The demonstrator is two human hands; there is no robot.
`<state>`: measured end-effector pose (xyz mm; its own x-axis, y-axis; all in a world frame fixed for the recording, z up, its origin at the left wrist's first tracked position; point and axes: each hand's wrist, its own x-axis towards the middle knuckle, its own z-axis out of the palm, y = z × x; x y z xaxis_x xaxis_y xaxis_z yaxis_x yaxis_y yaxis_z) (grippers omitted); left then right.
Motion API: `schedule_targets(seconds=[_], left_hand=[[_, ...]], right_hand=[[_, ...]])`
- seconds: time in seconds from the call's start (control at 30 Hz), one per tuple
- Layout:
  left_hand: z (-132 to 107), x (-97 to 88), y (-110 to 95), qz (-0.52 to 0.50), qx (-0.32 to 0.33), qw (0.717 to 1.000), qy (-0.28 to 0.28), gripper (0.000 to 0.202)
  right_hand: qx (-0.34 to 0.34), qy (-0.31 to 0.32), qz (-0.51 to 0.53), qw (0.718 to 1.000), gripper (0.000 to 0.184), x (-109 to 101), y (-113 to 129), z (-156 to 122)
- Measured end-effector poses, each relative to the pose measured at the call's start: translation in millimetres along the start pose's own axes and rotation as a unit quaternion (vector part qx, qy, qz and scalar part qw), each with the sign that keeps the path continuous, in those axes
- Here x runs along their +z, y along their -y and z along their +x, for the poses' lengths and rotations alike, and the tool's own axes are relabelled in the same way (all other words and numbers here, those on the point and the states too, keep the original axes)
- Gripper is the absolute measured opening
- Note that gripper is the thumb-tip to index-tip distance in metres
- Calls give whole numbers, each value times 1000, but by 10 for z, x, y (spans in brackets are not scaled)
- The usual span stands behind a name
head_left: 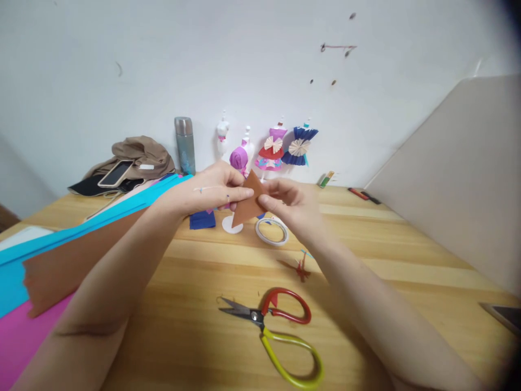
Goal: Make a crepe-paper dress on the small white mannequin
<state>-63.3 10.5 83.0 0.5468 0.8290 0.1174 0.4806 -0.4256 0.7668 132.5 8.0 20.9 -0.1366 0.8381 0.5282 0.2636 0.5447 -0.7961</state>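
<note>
Both my hands meet above the middle of the wooden table point(407, 255), pinching a small brown paper triangle point(248, 203). My left hand point(207, 190) grips its left edge with thumb and fingers closed. My right hand point(291, 203) pinches its right corner. Below them lie a roll of tape point(272, 231), a white round stand base point(232, 225) and a dark blue paper scrap point(202, 219). Scissors point(280, 331) with one red and one yellow-green handle lie nearer to me.
Long brown point(77, 260), cyan point(52, 239) and pink point(16, 331) paper sheets lie at the left. Several small mannequins in paper dresses point(277, 146) stand by the wall, beside a metal flask point(185, 144). A phone point(116, 174) rests on cloth. A grey board point(459, 174) leans at the right.
</note>
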Motion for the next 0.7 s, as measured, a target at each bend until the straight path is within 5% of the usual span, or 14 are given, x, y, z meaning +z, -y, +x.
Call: schedule_targets(seconds=[0.1,0.3,0.7], left_hand=[[1,-16,5,27,3,999,-29,39],[-77,-220,-38,57,-27,988,-141,38],[-52,-204,-9,85,-3,990,-108,34]], right_hand=[[102,23,107,989,25,37,-99,47],[155,-15,162,975,26,31,-273,111],[171,-4,205,964,32,59,-343,114]])
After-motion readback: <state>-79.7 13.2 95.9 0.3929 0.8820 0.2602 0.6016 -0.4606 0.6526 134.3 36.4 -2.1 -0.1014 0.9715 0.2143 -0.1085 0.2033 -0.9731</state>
